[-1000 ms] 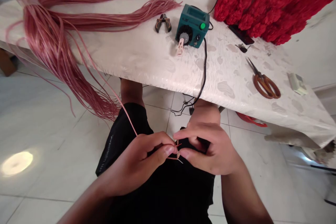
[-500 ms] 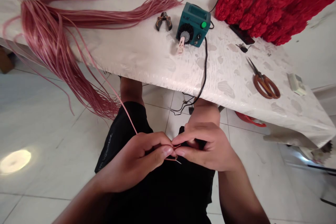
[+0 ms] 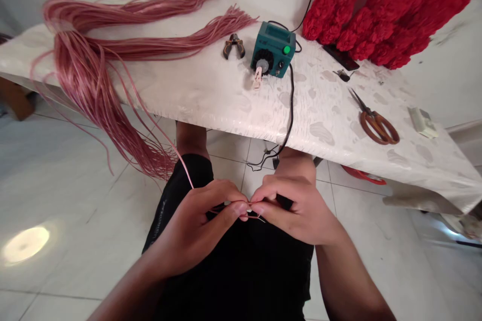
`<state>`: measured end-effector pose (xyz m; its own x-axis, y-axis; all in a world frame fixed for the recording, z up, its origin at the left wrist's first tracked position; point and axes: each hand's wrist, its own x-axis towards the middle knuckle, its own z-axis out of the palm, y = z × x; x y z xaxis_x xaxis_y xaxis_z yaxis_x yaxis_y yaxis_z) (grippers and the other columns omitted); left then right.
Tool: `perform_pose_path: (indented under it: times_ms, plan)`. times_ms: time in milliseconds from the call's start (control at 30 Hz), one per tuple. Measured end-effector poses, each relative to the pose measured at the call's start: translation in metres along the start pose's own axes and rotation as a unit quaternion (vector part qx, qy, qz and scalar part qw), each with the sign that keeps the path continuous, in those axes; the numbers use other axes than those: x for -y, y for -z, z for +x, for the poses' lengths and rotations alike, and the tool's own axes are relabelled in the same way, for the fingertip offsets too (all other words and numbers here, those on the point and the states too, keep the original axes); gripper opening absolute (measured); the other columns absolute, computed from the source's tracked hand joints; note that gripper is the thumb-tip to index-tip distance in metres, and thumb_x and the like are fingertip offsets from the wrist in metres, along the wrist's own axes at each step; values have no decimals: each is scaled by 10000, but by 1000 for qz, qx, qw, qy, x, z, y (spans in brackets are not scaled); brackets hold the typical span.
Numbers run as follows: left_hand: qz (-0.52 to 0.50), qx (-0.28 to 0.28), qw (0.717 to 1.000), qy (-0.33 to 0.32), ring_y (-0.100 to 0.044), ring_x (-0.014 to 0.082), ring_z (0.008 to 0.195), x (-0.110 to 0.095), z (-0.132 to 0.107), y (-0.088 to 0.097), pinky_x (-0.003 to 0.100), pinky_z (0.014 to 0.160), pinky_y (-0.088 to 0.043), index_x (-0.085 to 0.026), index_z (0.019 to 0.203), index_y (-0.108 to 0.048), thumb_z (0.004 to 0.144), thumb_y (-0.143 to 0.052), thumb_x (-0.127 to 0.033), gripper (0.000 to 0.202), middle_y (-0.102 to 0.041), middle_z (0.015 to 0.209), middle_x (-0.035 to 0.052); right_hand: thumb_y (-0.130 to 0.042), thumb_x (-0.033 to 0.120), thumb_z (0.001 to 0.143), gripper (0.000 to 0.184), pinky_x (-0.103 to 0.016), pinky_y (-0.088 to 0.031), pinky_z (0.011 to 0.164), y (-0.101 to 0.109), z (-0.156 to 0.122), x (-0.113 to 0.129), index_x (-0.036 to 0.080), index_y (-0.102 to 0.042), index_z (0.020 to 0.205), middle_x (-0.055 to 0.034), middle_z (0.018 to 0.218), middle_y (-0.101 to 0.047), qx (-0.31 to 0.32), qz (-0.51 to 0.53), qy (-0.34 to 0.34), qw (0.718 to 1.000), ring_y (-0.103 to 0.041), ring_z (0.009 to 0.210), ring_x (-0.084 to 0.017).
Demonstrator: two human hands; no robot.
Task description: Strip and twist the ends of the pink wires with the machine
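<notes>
Over my lap, my left hand (image 3: 203,228) and my right hand (image 3: 297,210) meet fingertip to fingertip. Both pinch the end of one thin pink strand (image 3: 181,160), which runs up and left to a big bundle of pink strands (image 3: 94,75) draped over the table's left edge. A short bent bit of the strand shows between my fingers. Both hands are closed on it, below the table's front edge.
On the white patterned table (image 3: 226,95) stand a teal electric device (image 3: 273,50) with a black cable (image 3: 290,105) hanging down, small pliers (image 3: 233,45), orange-handled scissors (image 3: 376,123), a small white box (image 3: 422,121) and red fluffy pieces (image 3: 376,15) at the back right. White floor tiles lie below.
My fingertips have closed tighter together and the small loop of strand between them has shrunk. The view has shifted slightly, with the table lower in the picture.
</notes>
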<state>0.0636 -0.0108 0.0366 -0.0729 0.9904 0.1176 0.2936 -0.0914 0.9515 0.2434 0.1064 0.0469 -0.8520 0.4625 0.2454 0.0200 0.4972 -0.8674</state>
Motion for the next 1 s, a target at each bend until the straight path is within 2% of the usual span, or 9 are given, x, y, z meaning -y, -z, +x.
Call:
perform_pose_path:
  times_ms: [167,267,333,400,467,567,767,867,1000]
  plan:
    - [6,-19,1000,-13,-649,117,736,1,-1,-2,227,674,-507,-204,848,-685,983,-539,-181,200,-679,785,4,-636,198,922,66,-222,-421,521,-2,1,1,225,-695,920,40,697,-593,-7,34,-17,999,-521,593,-91]
    - [61,-67,994,-55,-667,127,834,0,-1,-2,224,718,-527,-219,1015,-683,946,-597,-151,130,-698,912,15,-647,193,912,48,-220,-412,517,-4,1,0,212,-689,899,36,712,-599,-9,56,-30,998,-503,592,-86]
    - [110,-87,984,-106,-666,135,929,-2,0,-1,231,779,-538,-238,1155,-651,911,-628,-103,280,-689,1036,29,-649,195,915,41,-224,-414,528,-5,2,-1,204,-679,889,36,714,-593,-5,74,-34,997,-503,599,-86]
    - [149,-72,973,-163,-651,139,997,-4,1,0,250,848,-540,-243,1224,-631,888,-621,-42,392,-664,1106,39,-655,192,913,68,-227,-399,529,-7,2,-2,199,-653,845,48,685,-548,-1,91,-37,995,-483,597,-86]
    - [168,-53,963,-203,-639,136,1017,-6,4,2,260,887,-535,-226,1217,-640,871,-614,-2,414,-648,1120,40,-676,190,901,109,-225,-383,525,-7,2,-3,198,-624,805,59,663,-508,-1,112,-41,993,-463,592,-84]
    - [179,-55,958,-216,-633,112,977,-9,5,3,244,896,-527,-195,1106,-672,859,-632,9,323,-641,1092,27,-705,197,885,95,-223,-374,517,-8,1,-3,193,-639,816,64,652,-507,-9,134,-51,990,-447,575,-77]
    - [89,-55,980,-168,-641,108,886,-12,5,4,228,794,-531,-184,942,-675,875,-654,-31,169,-651,962,17,-674,207,904,42,-216,-384,507,-10,0,-1,190,-686,867,47,664,-563,-15,129,-67,989,-485,569,-75]
    - [4,-31,995,-94,-634,120,814,-10,6,5,247,728,-518,-193,842,-643,912,-637,-111,108,-645,883,11,-686,180,886,40,-198,-378,502,-11,0,2,190,-678,848,57,646,-554,2,117,-71,991,-474,555,-62]
    - [-55,27,998,28,-626,131,808,-8,4,10,242,705,-496,-217,874,-641,921,-641,-215,47,-652,864,-4,-680,166,887,47,-188,-370,509,-11,0,4,192,-671,849,65,636,-522,14,83,-68,994,-456,558,-55]
